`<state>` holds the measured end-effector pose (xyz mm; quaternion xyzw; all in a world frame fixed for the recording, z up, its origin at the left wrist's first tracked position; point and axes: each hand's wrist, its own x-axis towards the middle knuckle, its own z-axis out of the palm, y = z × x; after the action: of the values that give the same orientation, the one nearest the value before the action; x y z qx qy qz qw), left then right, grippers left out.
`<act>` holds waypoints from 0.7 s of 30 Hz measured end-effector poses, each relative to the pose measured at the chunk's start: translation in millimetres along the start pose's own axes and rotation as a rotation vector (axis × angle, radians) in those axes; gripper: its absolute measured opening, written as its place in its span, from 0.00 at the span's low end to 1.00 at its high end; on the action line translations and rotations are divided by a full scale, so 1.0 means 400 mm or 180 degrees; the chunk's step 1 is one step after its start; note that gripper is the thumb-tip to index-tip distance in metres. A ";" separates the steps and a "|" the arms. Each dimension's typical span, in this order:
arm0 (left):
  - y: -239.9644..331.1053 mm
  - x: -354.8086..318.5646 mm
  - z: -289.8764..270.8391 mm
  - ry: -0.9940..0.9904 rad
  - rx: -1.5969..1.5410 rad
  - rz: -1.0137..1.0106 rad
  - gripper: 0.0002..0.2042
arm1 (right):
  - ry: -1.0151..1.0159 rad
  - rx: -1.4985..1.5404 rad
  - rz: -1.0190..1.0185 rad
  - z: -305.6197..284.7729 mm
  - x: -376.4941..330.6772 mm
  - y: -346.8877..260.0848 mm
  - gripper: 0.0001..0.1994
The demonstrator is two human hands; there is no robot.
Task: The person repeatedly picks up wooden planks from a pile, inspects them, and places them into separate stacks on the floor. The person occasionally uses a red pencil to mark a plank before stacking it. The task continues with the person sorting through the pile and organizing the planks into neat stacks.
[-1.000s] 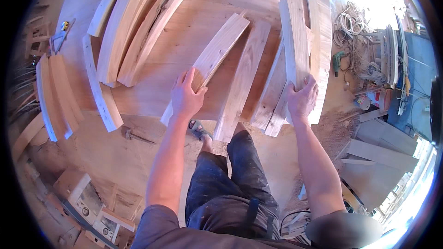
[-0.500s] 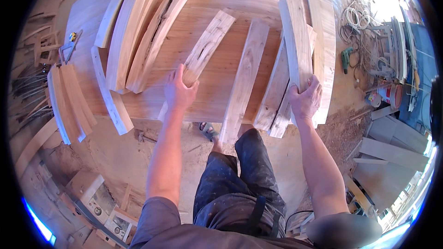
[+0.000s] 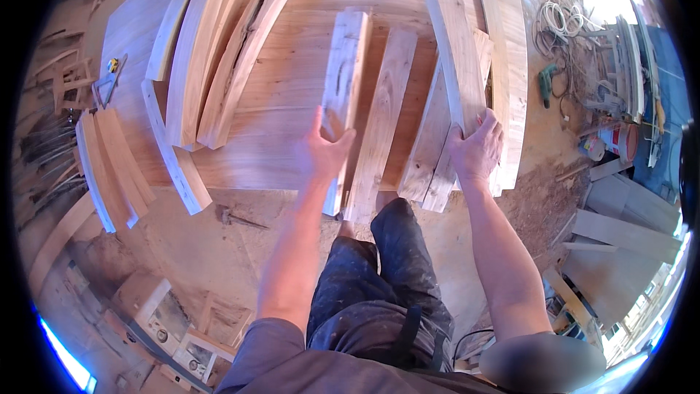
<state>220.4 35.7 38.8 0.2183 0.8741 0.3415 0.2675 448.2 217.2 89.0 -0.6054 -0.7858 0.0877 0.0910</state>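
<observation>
Two bare hands on rough-sawn boards at the near edge of the desk.

Left hand [image 3: 324,152] closed around the near end of a pale knotted plank [image 3: 343,95], lifted off the desk [image 3: 292,131] and lying just left of a flat middle board [image 3: 379,124]. Right hand [image 3: 477,149] spread, fingers open, pressed flat on a curved board [image 3: 458,58] set on edge atop stacked boards [image 3: 430,138] at the right. Probably stiff and fairly heavy, rough-faced, splintery rather than slippery, not fragile. Best taken by the long edges near an end, or mid-length for balance. More curved pieces [image 3: 211,51] lying far left.
</observation>
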 end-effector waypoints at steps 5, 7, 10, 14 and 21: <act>0.034 -0.039 0.038 0.0019 0.0152 0.0172 0.48 | 0.0008 -0.0057 0.0011 -0.004 -0.004 -0.007 0.31; 0.008 -0.048 0.061 0.0048 -0.0332 0.0182 0.46 | 0.0061 -0.0050 -0.0090 0.000 0.000 -0.008 0.31; 0.117 -0.126 0.080 -0.0255 0.0682 0.0275 0.53 | 0.0062 -0.0099 -0.0009 -0.005 -0.005 0.006 0.31; 0.142 -0.151 0.107 -0.0283 0.1291 0.0226 0.53 | 0.0088 -0.0138 -0.0004 0.002 -0.002 -0.002 0.32; 0.089 -0.086 0.031 -0.0279 0.1381 0.0446 0.55 | -0.0073 -0.0059 0.0149 -0.005 -0.004 -0.007 0.33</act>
<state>261.4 46.2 67.6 0.3455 0.8973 0.1536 0.2277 446.4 215.0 91.5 -0.6234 -0.7732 0.0896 0.0743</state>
